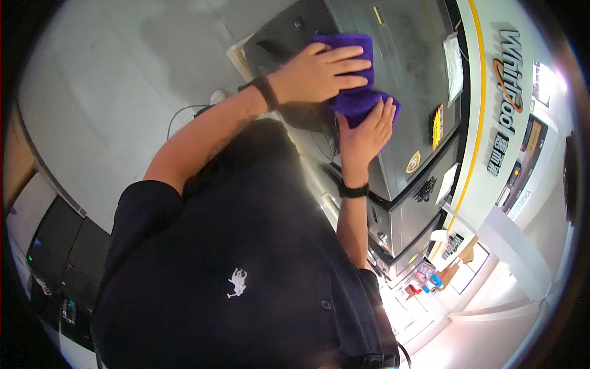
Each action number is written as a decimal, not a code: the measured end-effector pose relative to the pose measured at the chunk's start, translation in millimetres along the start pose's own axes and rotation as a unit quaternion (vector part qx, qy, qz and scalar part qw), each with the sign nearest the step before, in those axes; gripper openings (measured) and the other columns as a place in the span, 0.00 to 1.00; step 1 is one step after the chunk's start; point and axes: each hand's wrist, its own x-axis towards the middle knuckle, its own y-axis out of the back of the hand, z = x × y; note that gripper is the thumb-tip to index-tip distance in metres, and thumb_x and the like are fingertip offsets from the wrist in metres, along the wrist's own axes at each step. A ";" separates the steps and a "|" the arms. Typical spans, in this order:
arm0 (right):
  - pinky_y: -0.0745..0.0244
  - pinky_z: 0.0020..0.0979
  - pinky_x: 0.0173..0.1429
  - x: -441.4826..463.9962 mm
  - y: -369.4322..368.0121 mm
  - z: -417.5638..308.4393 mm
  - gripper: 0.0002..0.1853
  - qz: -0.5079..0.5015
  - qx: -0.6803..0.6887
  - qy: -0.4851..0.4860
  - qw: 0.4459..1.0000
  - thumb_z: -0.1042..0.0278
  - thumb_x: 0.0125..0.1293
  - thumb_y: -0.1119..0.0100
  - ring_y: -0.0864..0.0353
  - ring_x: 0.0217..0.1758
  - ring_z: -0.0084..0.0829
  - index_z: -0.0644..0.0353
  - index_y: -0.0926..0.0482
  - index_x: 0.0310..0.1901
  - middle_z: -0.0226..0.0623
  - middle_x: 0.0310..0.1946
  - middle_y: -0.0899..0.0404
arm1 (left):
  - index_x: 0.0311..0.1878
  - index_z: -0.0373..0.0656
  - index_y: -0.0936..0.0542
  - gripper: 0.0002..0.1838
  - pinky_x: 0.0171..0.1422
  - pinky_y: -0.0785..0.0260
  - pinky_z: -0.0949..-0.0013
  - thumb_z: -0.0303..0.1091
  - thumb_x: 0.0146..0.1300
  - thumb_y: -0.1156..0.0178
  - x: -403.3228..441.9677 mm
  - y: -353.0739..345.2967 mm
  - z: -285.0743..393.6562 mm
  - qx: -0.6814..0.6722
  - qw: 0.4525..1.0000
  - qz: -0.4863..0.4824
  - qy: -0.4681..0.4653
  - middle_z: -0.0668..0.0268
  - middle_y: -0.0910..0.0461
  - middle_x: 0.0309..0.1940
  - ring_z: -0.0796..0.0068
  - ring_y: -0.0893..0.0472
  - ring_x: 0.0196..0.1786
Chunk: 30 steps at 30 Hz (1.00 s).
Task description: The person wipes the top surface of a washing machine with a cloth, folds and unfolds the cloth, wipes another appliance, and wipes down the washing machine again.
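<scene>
A folded purple cloth (353, 46) lies against the dark grey panel of an appliance (405, 74). My left hand (319, 74) rests flat on the upper part of the cloth, its longer fingers spread. Lower on the same cloth is my right hand (369, 132), palm down with its fingers extended and its thumb apart. Both palms are hidden. Dark bands circle both wrists. Near my right hand, a round gold sticker (413, 162) and a yellow label (437, 126) are on the panel.
A white sign panel (485, 123) with large lettering runs along the appliance. More grey appliances (424, 190) stand beyond my right hand. Light grey floor (110, 92) lies at upper left, with a thin cable (178, 114) on it. Dark cabinets (61, 252) are at lower left.
</scene>
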 end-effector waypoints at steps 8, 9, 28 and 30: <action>0.46 0.53 0.77 -26.9 12.9 34.1 0.43 -0.042 0.025 0.042 0.998 0.63 0.53 0.28 0.42 0.78 0.55 0.66 0.36 0.70 0.53 0.75 0.39 | 0.59 0.52 0.22 0.22 0.63 0.37 0.27 0.40 0.59 0.41 3.8 -25.6 61.0 -0.015 0.998 -0.020 0.052 0.62 0.36 0.75 0.51 0.44 0.80; 0.46 0.53 0.77 -35.7 13.3 42.0 0.43 -0.037 0.022 0.037 0.998 0.64 0.53 0.28 0.42 0.78 0.55 0.67 0.36 0.70 0.54 0.75 0.39 | 0.59 0.51 0.23 0.22 0.61 0.35 0.27 0.41 0.60 0.42 0.9 -31.1 68.6 -0.003 0.999 -0.029 0.022 0.62 0.37 0.76 0.51 0.44 0.80; 0.46 0.52 0.77 -41.4 -1.0 28.9 0.41 0.047 -0.013 -0.017 0.999 0.70 0.51 0.28 0.39 0.76 0.55 0.65 0.36 0.68 0.52 0.73 0.37 | 0.65 0.63 0.26 0.25 0.66 0.41 0.45 0.42 0.63 0.43 2.2 -10.1 61.1 0.020 0.993 -0.110 -0.034 0.70 0.33 0.74 0.67 0.38 0.78; 0.45 0.53 0.76 -37.8 2.0 26.7 0.37 0.030 -0.009 -0.043 0.999 0.69 0.54 0.34 0.39 0.77 0.55 0.64 0.35 0.67 0.53 0.72 0.36 | 0.64 0.64 0.26 0.25 0.65 0.41 0.44 0.41 0.62 0.43 17.2 -5.7 65.5 0.017 0.991 -0.133 -0.006 0.69 0.32 0.72 0.67 0.37 0.77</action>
